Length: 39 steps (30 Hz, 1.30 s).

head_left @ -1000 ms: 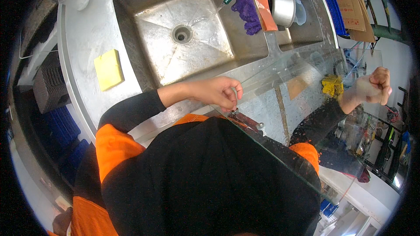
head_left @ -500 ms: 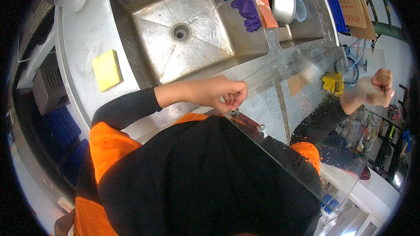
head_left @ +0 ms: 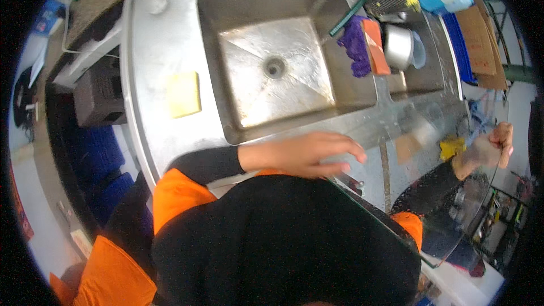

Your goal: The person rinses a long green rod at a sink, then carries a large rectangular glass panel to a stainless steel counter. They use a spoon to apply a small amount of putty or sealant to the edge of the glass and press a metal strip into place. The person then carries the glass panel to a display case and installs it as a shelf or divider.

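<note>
A large clear glass pane with water drops leans across my front on the right side, tilted. My right hand has its fingers curled over the pane's far right edge; part of the hand and the forearm show through the glass. Near the pane's left corner is my left hand, slightly blurred, with fingers stretched and thumb apart, holding nothing. I cannot tell whether it touches the glass. A small metal fitting sits by the pane's near edge, just beyond the left fingers.
Ahead lies a steel sink, with a yellow sponge on the counter at its left. A purple cloth, an orange block, a metal pot and a green rod crowd its right side. Cardboard stands beyond.
My left hand has opened from a pinch at the metal fitting, its fingers now spread. My right hand keeps its hold on the pane. The view has shifted, showing more of the far counter.
</note>
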Each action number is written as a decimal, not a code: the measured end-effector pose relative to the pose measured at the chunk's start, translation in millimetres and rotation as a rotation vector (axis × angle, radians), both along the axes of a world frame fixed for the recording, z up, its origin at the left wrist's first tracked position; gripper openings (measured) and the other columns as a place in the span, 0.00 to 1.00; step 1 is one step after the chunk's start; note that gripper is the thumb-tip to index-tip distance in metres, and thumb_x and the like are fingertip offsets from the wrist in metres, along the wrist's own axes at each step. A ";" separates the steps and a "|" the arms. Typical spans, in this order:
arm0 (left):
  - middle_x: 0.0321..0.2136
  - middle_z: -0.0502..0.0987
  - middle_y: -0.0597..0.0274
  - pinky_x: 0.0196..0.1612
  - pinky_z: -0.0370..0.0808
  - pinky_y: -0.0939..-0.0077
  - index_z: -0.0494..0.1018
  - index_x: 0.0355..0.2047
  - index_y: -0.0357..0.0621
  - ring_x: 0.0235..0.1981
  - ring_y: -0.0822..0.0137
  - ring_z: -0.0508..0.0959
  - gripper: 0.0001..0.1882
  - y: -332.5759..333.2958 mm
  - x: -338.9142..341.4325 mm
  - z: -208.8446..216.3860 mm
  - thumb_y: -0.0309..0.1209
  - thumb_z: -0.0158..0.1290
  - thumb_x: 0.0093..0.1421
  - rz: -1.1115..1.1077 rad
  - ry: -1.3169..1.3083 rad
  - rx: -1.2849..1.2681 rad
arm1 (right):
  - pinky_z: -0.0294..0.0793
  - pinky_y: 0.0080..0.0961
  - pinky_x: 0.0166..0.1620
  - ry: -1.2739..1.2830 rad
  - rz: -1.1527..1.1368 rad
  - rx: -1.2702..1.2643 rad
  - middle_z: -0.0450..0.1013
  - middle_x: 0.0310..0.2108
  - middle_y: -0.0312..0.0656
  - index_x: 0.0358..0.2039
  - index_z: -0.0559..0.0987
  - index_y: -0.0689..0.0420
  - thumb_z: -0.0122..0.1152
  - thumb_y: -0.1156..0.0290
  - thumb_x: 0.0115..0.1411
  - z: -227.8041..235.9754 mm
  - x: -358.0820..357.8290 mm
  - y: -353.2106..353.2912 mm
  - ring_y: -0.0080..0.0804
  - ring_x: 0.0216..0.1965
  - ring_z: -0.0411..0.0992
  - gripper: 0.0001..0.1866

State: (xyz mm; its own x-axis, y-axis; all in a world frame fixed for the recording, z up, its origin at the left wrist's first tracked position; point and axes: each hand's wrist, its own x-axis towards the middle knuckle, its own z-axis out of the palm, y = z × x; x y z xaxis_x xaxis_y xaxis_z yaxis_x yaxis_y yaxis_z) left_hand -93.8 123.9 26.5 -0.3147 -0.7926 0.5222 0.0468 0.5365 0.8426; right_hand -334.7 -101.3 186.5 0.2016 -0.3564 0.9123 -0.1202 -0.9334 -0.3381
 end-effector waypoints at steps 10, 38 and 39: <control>0.41 0.64 0.55 0.42 0.65 0.70 0.60 0.44 0.46 0.42 0.56 0.66 0.26 17.8 -62.2 7.7 0.26 0.53 0.42 0.449 -0.102 -0.012 | 0.55 0.22 0.21 0.048 0.030 -0.296 0.57 0.12 0.41 0.14 0.65 0.65 0.36 0.71 0.52 -15.9 11.6 -18.4 0.30 0.17 0.56 0.15; 0.21 0.75 0.54 0.31 0.70 0.77 0.71 0.20 0.29 0.24 0.67 0.74 0.13 7.2 -84.5 50.7 0.16 0.42 0.31 1.254 0.346 0.270 | 0.68 0.32 0.32 1.558 0.138 -0.740 0.68 0.26 0.48 0.35 0.68 0.61 0.56 0.63 0.42 44.5 231.0 -261.8 0.42 0.31 0.68 0.21; 0.21 0.75 0.54 0.31 0.70 0.77 0.71 0.20 0.29 0.24 0.67 0.74 0.13 5.7 -83.2 48.8 0.16 0.41 0.31 1.262 0.381 0.284 | 0.68 0.32 0.32 1.534 0.241 -0.832 0.68 0.28 0.48 0.38 0.66 0.62 0.55 0.62 0.43 22.5 245.8 -284.7 0.42 0.32 0.68 0.23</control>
State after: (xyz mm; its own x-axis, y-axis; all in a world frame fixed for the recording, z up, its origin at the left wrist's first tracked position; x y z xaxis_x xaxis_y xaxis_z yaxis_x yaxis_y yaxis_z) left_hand -177.0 129.6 75.3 0.8308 -0.5254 0.1837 -0.0915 0.1967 0.9762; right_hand -88.9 -386.1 209.0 0.9474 0.2273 -0.2255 0.3100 -0.8270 0.4690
